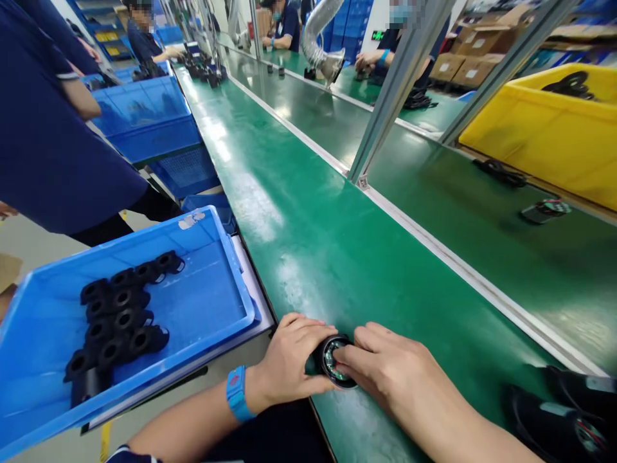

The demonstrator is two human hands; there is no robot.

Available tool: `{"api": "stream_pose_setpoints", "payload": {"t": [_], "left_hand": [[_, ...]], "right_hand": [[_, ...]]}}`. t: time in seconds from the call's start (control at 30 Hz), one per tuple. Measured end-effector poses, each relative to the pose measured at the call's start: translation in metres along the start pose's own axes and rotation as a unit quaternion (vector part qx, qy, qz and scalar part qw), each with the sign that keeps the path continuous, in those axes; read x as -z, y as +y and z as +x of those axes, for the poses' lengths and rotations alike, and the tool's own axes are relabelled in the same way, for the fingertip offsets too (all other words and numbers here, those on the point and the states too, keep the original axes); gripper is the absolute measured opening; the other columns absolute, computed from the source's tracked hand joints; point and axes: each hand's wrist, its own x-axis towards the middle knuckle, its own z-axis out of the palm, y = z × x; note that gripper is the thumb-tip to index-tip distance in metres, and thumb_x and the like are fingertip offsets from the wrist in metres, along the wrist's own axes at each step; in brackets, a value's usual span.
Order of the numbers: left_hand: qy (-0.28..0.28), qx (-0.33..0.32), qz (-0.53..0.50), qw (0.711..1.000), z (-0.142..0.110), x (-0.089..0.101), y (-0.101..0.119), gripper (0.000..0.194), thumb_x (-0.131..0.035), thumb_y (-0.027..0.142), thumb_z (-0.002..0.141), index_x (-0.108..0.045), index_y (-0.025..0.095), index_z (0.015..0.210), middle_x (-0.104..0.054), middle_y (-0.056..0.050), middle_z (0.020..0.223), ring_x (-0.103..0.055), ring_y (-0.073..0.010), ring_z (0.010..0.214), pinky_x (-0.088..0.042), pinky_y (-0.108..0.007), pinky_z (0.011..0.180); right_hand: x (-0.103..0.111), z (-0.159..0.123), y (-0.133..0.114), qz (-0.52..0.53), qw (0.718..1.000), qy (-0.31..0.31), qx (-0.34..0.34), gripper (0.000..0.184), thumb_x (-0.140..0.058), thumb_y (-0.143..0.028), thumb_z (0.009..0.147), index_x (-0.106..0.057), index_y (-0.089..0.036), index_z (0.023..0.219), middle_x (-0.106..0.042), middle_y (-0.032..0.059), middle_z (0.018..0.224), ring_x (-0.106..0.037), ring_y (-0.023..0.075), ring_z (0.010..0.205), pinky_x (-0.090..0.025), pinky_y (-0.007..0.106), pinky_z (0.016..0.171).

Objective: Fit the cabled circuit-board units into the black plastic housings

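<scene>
Close in front of me, over the near edge of the green worktop (pixel 318 257), is a round black housing (pixel 330 342) with a green circuit board inside its open end. My left hand (pixel 295 354) wraps round the housing from the left, a blue band on that wrist. The bent fingers of my right hand (pixel 385 360) reach into the open end and touch the board area; whether they pinch a small part there is hidden. More black housings (pixel 549 418) lie at the lower right, one showing thin wires at its end.
At left a blue bin (pixel 202 283) holds several black housings (pixel 123 318). A metal post (pixel 385 96) rises beyond the worktop's white rail. On the dark belt lies a cylindrical part (pixel 544 210), near a yellow bin (pixel 544 128). One person (pixel 62 128) stands at left; others work farther back.
</scene>
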Motion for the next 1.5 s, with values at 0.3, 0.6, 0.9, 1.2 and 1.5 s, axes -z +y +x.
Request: {"api": "stream_pose_setpoints", "payload": {"t": [0.3,0.6,0.9,1.2,1.5], "left_hand": [[-0.01,0.012,0.0,1.0,0.0,0.003,-0.004,0.055,-0.06,0.057,0.093,-0.055,0.017,0.13,-0.076,-0.01,0.119,-0.073,-0.0252,0.107,-0.046,-0.04,0.092],[-0.016,0.013,0.006,1.0,0.0,0.002,-0.003,0.053,-0.062,0.053,0.092,-0.054,0.018,0.131,-0.076,-0.011,0.118,-0.073,-0.0259,0.108,-0.046,-0.04,0.093],[-0.018,0.009,0.003,1.0,-0.001,0.004,-0.003,0.059,-0.064,0.059,0.091,-0.055,0.017,0.132,-0.077,-0.011,0.116,-0.073,-0.026,0.108,-0.047,-0.04,0.095],[0.046,0.045,0.024,0.998,0.001,-0.007,0.003,0.058,-0.057,0.066,0.089,-0.059,0.017,0.119,-0.076,-0.01,0.104,-0.073,-0.0284,0.097,-0.048,-0.043,0.084],[0.051,0.074,0.053,0.995,-0.002,-0.014,0.009,0.051,-0.068,0.054,0.084,-0.058,0.017,0.117,-0.075,-0.01,0.102,-0.071,-0.0306,0.1,-0.045,-0.044,0.085]], "right_hand": [[-0.015,-0.003,0.003,0.086,0.996,0.005,-0.021,0.022,-0.054,-0.014,0.1,-0.054,-0.019,0.079,-0.051,-0.0007,0.075,-0.045,0.0134,0.07,-0.03,0.027,0.058],[-0.02,-0.005,0.004,0.157,0.987,0.025,-0.039,0.013,-0.059,-0.016,0.098,-0.057,-0.02,0.085,-0.059,-0.0009,0.08,-0.047,0.0135,0.075,-0.039,0.026,0.064],[-0.005,0.005,0.005,0.183,0.982,-0.043,-0.021,0.014,-0.057,-0.022,0.1,-0.065,-0.024,0.088,-0.063,-0.0017,0.081,-0.054,0.0141,0.071,-0.044,0.027,0.061],[-0.007,-0.028,-0.007,-0.064,0.996,0.027,-0.06,0.055,-0.048,-0.063,0.098,-0.062,-0.016,0.124,-0.07,0.0114,0.118,-0.073,0.022,0.097,-0.063,0.03,0.073],[-0.029,-0.042,-0.016,-0.066,0.991,0.067,-0.091,0.035,-0.053,-0.028,0.102,-0.06,-0.008,0.131,-0.065,0.0159,0.119,-0.066,0.0231,0.105,-0.061,0.033,0.084]]}}
